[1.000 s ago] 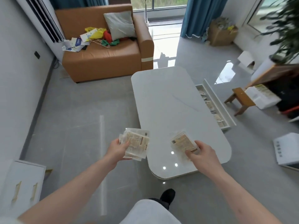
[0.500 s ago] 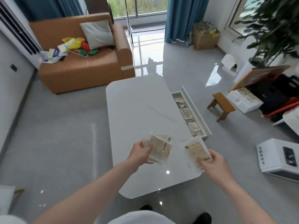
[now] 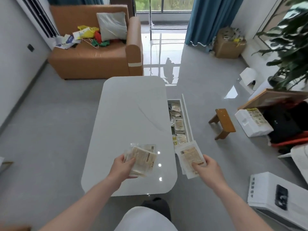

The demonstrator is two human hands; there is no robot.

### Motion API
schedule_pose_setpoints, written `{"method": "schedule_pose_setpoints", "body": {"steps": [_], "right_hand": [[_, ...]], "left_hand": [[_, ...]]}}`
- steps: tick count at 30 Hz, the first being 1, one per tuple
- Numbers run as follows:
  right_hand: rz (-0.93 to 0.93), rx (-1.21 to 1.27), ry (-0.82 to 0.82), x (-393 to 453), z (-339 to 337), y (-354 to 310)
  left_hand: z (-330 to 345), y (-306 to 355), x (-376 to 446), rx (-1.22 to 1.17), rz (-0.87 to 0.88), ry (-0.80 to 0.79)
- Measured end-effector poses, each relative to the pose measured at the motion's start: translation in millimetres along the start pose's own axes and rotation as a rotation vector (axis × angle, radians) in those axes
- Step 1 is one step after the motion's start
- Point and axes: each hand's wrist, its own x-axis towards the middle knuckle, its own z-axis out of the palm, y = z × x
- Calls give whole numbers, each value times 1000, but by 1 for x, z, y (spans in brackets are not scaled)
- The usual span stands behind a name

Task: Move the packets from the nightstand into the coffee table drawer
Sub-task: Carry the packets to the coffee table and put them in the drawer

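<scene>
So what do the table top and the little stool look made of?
Table top: glossy white, stone-like, perhaps marble or sintered slab; it mirrors ceiling lights and carries a faint grey vein. Stool: brown wood, by its colour and plain slab build, matte.

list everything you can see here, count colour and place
white marble-look coffee table: one, centre
open white drawer: one, table's right side, packets inside
tan plastic packets in left grip: a few, over tabletop
tan plastic packets in right grip: at least two, over drawer's near end
orange leather sofa: one, back left
grey cushion: one, on sofa
small brown wooden stool: one, right
brown cardboard box: one, back right
left hand: holds packets
right hand: holds packets
</scene>
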Motion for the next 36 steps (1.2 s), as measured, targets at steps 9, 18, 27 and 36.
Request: {"method": "schedule_pose_setpoints", "body": {"steps": [9,18,27,36], "right_hand": [[18,-25,-34,101,-71,7],[76,-39,-75,197,-142,19],[81,-156,-247,331,-198,27],[97,-287,-372,462,-194,55]], "left_hand": [[87,20,64,-23,-116,53],[204,68,121,27,-131,33],[300,73,182,36,-275,163],[364,58,280,498,-207,149]]}}
